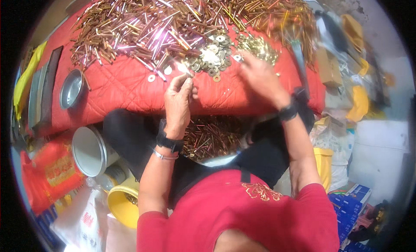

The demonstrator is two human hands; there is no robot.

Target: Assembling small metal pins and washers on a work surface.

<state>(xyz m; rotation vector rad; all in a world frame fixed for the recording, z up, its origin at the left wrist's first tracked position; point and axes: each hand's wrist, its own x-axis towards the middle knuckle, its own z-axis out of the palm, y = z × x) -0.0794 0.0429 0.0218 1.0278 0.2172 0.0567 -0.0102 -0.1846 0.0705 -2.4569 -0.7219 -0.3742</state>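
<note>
The left hand has its thumb and finger close together; I can't tell if they hold something. The right hand is a bit curled and blurry. A washer is at its fingertips, but I can't tell if they grip it. Between and just past both hands is a pile of flat washers. Past the left hand are lots of thin metal rods. Under both hands is a red quilted cloth.

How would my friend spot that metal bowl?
Find the big red quilted cloth. Near its left edge, in the picture just below the rod pile, sits the metal bowl. Grey, round and hollow, it stands out from the thin, straight rods.
</note>
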